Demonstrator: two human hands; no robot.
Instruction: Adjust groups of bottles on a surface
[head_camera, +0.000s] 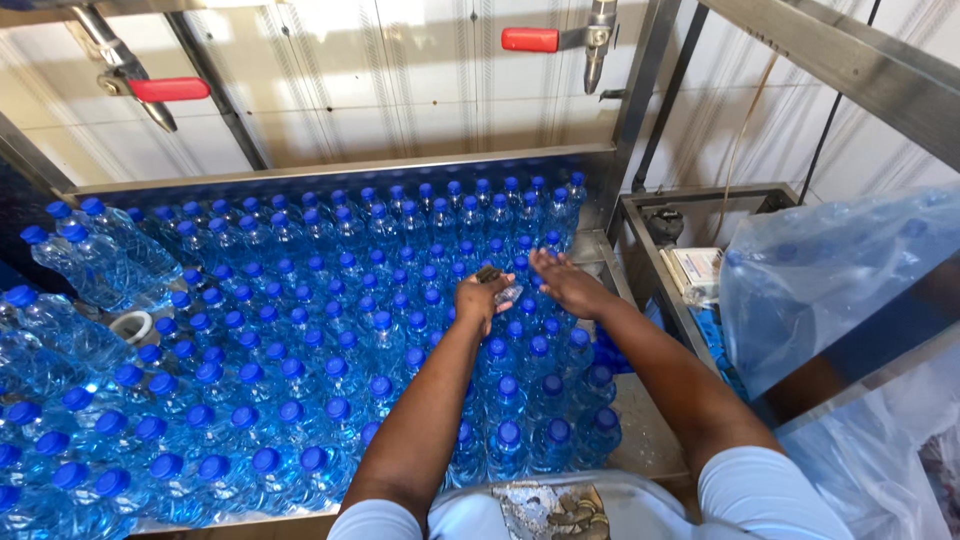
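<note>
Both my arms reach over a steel table packed with several upright clear water bottles with blue caps (300, 350). My left hand (483, 300) is closed around a small clear object with a dark end that sticks out above the caps; what it is stays unclear. My right hand (560, 280) hovers just to its right, fingers spread and pointing left over the bottle caps, holding nothing that I can see.
The steel table rim (350, 170) backs onto a tiled wall with two red-handled valves (168, 89) (530, 39). A roll of tape (131, 325) lies among bottles at left. A steel side bin (700, 200) and a large clear plastic bag (830, 280) stand at right.
</note>
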